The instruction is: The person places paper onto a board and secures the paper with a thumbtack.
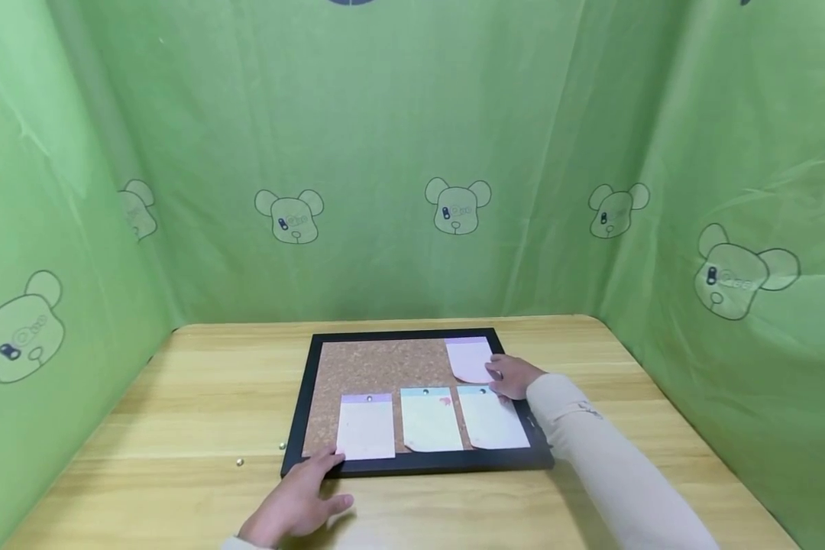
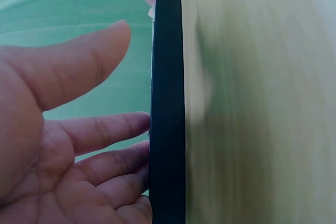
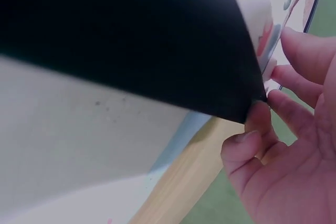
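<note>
A cork board [image 1: 378,363] in a black frame [image 1: 447,461] lies flat on the table. In its upper right corner is a white note sheet [image 1: 469,359] with a purple top strip; I see no pin in it. My right hand [image 1: 516,376] pinches this sheet near its lower right edge, and in the right wrist view its fingers [image 3: 302,114] are bent. My left hand [image 1: 301,500] rests with extended fingers on the frame's lower left part, its fingertips by a purple-topped sheet [image 1: 367,431]. Beside that lie two blue-topped sheets, left [image 1: 431,420] and right [image 1: 493,418]. Each lower sheet bears a silver pushpin.
Two small silver pins, one nearer the board [image 1: 283,445] and one farther left [image 1: 240,462], lie on the wooden table [image 1: 179,397]. Green curtains [image 1: 378,153] printed with bear heads surround the table at the back and both sides.
</note>
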Motion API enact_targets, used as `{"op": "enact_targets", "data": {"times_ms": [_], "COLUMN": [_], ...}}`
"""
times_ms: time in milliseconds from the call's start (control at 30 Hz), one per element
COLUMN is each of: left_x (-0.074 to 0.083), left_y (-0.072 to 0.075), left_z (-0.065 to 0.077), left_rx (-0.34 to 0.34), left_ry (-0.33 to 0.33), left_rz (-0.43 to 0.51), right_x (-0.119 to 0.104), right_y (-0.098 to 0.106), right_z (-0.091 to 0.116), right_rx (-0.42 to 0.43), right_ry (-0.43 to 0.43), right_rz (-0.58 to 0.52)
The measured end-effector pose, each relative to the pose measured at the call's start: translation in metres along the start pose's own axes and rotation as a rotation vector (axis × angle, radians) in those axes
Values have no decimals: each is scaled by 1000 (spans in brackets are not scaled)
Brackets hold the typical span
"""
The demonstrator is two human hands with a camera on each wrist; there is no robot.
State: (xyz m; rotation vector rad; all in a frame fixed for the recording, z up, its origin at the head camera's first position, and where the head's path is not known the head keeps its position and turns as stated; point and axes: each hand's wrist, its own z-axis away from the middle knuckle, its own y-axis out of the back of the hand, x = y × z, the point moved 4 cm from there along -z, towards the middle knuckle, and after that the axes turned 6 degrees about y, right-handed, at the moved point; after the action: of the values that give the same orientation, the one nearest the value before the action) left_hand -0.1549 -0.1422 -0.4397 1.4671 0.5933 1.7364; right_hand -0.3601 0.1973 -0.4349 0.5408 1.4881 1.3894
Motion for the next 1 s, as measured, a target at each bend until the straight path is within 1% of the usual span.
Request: {"op": "enact_targets", "data": {"times_ms": [67,233,367,467,600,667,733,833,933,1000], "left_x": [0,0,3,4,3,4,4,2,-5,-11], "left_y": [-1,0,2,2,2,3,5,12,25,36], "left_z": [0,2,3,4,5,4,3,2,4,5], "left_rx": [5,28,44,54,77,94,125,196,278,323], "left_ry": [1,2,-10,-24,-37,-45,-54,-44,-25,-8], "left_rz": [1,0,-4,-12,-18,-4,11,32,24,-1], "right_x": [1,-2,-5,-5,-5,-4,-3,-1,-1,-1], "right_y": [-1,-2,1,1,-1,0,1,2,0,-2], "right_z": [0,0,2,4,7,9,11,12,9,6], "right_rx": [-14,-80,-111,-124,-141,-143,-144,-141,-133,-115], "right_ry": [-7,-14,-39,-53,-50,-59,-68,-78,-61,-46], "right_rz": [8,48,50,33,-30,-61,-75,-88,-74,-55]}}
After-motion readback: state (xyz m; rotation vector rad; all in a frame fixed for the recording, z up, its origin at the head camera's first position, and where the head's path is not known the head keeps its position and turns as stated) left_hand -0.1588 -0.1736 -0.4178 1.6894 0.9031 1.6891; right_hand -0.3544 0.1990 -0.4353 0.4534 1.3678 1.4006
